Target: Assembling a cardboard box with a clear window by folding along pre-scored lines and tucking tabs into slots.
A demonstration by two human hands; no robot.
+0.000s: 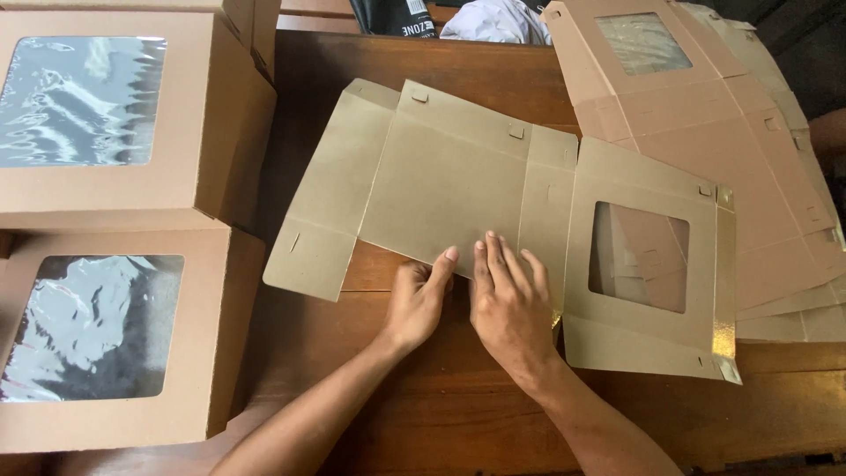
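Obs.: a flat kraft box blank (458,181) lies unfolded on the wooden table (441,414), brown side up, gold lining showing at its right edge. Its windowed lid panel (639,256) sits at the right end; side flaps angle off to the left.

Left hand (416,304): loosely curled, thumb and forefinger at the near edge of the blank's middle panel. Looks like a pinch on that edge, but whether it is closed on the card I cannot tell.

Right hand (509,304): fingers straight and together, palm down, pressed flat on the card just beside the crease before the window panel. Nothing gripped; it acts as a hold-down.

Surroundings: two assembled window boxes (207,150) stacked at far left; a pile of further flat blanks (775,176) at right, partly under the working blank.

Judgement on technique: the step appears to be raising the near edge along a scored line. It goes best if the flat hand stays close to the score so the fold follows it, and the lift is even along the edge, avoiding a skewed crease or a kink in the thin card.
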